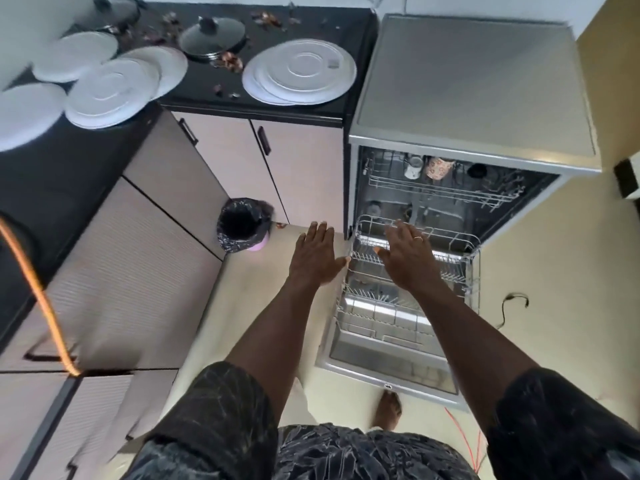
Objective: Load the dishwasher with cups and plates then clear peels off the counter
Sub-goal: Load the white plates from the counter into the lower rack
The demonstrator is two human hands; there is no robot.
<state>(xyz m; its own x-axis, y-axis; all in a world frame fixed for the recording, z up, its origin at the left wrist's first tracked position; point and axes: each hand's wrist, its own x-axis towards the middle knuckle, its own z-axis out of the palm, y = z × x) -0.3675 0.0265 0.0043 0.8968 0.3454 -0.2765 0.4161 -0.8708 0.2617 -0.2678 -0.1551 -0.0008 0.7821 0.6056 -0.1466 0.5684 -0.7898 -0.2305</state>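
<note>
1. Plates (299, 71): the biggest stack sits bottoms-up on the black counter (194, 95), just left of the dishwasher (474, 84). The loose plates (110, 93) overlap at the counter's left corner. None in the machine yet, as far as I can see.
2. Handling, my guess: ceramic-looking, so stiff, heavy as a stack, glazed & slippery, and they'd chip if knocked. I'd take 1 or 2 at a time by the rim, thumb on top & fingers under, not the whole pile.
3. Lower rack (453, 268): out over the open door (391, 362), and the tines look bare. I reckon plates go there on edge.
4. Upper rack (443, 188): inside the tub, w/ a few cups (414, 166) in it.
5. My right hand (407, 254): fingers straight & spread, palm down over the lower rack, holding nothing. Can't tell if it touches the wire.
6. My left hand (317, 254): flat, fingers straight, empty, just beside the rack's left edge w/ the thumb tip near its corner.
7. Peels (230, 60): scattered on the counter round a lidded pot (213, 32). Light & bitty, prob. best swept into a palm.
8. Bin (242, 225) w/ a black liner: on the floor below the counter, left of the dishwasher.
</note>
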